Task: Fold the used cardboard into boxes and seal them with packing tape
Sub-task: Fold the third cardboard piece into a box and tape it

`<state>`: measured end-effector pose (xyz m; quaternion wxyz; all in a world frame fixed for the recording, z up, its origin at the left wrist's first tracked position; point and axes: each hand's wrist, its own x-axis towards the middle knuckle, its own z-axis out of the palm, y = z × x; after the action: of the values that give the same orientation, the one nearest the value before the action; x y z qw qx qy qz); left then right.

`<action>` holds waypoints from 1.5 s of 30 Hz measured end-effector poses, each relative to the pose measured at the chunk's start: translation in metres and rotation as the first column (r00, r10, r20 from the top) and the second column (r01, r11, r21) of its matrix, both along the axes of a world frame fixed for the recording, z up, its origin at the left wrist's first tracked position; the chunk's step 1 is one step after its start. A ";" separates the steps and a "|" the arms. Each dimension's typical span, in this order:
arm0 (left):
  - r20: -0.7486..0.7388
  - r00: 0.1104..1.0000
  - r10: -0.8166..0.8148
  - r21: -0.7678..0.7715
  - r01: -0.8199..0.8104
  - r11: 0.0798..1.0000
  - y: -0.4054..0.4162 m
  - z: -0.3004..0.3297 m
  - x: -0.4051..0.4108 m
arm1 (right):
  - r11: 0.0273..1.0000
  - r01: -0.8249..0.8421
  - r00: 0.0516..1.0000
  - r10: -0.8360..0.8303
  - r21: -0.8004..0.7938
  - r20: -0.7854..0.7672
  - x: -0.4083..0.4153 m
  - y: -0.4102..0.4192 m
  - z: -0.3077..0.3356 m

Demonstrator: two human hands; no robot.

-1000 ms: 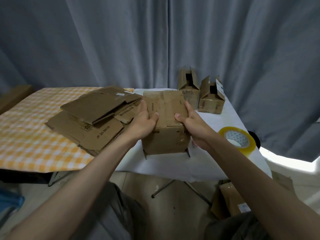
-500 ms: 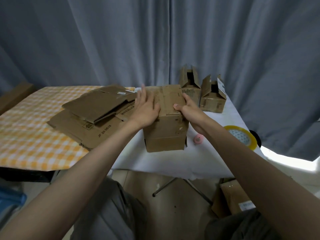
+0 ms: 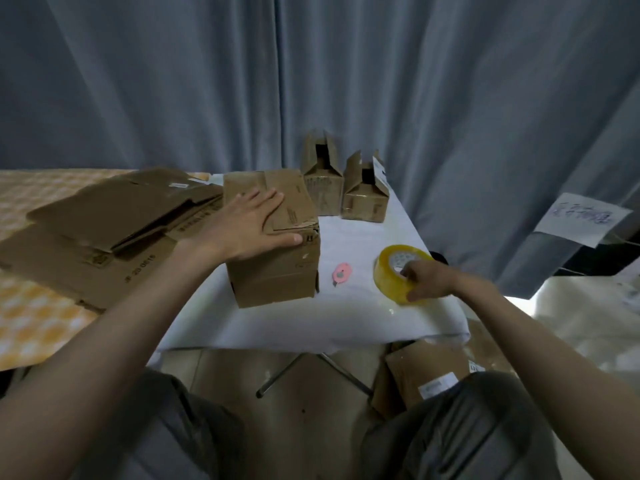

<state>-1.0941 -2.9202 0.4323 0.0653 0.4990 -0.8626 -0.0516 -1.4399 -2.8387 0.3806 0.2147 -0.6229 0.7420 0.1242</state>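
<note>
Fingers of the left hand [image 3: 254, 223] lie spread and flat on top of the folded box [image 3: 277, 247], pressing its closed flaps down. Out to the right, the right hand [image 3: 427, 280] curls round the near edge of the tape roll [image 3: 398, 271] and grips it where it sits on the white cloth of the table [image 3: 329, 317].

Between box and tape, a small pink cutter [image 3: 341, 273] lies on the cloth, touching neither. Left of the box sits a stack of flat cardboard [image 3: 104, 230], waiting to be folded. At the far edge stand two smaller boxes [image 3: 346, 192] with their top flaps open.

Folding of this box looks finished, and sealing is the step in hand. Next, the roll probably has to come over to the box, its loose end found and stuck along the seam between the flaps, while the left hand holds them shut. After that the cutter would be needed to sever the strip.
</note>
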 end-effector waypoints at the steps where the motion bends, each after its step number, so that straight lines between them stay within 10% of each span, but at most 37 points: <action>1: -0.002 1.000 0.010 -0.009 -0.010 1.000 0.000 -0.001 -0.002 | 0.999 -0.030 0.999 0.029 -0.028 -0.029 -0.001 0.005 -0.007; 15: -0.010 0.984 0.178 -0.006 -0.178 0.984 0.004 -0.009 -0.070 | 0.744 0.208 0.861 0.168 -0.635 0.480 0.027 0.011 0.032; 25: -0.429 0.880 -0.202 -0.208 0.121 0.971 0.003 0.040 -0.062 | 0.710 0.151 0.869 0.236 -0.688 0.434 0.039 0.006 0.057; 30: -0.384 0.830 -0.405 -0.252 0.328 0.910 0.011 0.067 -0.089 | 0.716 0.124 0.874 0.249 -0.687 0.418 0.039 0.011 0.069; 45: -0.829 0.487 -0.274 -0.217 0.171 0.961 0.030 0.098 -0.111 | 0.784 0.104 0.745 0.346 -0.612 0.570 0.038 0.036 0.128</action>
<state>-1.2047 -2.8904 0.5298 0.4982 0.2894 -0.7776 -0.2515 -1.4018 -2.8025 0.5081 0.2393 -0.7099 0.5725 -0.3331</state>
